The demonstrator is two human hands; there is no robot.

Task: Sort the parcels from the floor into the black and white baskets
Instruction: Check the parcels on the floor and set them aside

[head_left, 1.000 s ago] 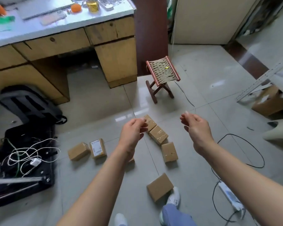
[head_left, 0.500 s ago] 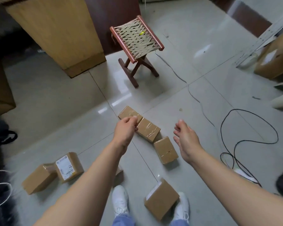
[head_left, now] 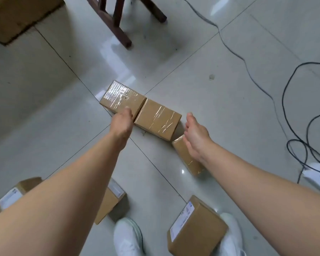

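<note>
While parcels (head_left: 157,119) lie end-to-end, slanting far-left to near-right, right hand (head_left: 194,134) released, left hand (head_left: 122,123) unclear.

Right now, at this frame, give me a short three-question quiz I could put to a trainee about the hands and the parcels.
1. True or false: the left hand holds a parcel lifted clear of the floor.
2. What stands beyond the parcels at the top of the view? A) stool legs B) a black basket C) a white basket
3. Fill in: the taped parcel at the left hand and the middle parcel lie ____ (touching / apart).

Key:
1. False. Every parcel in view lies on the floor.
2. A
3. touching
</note>
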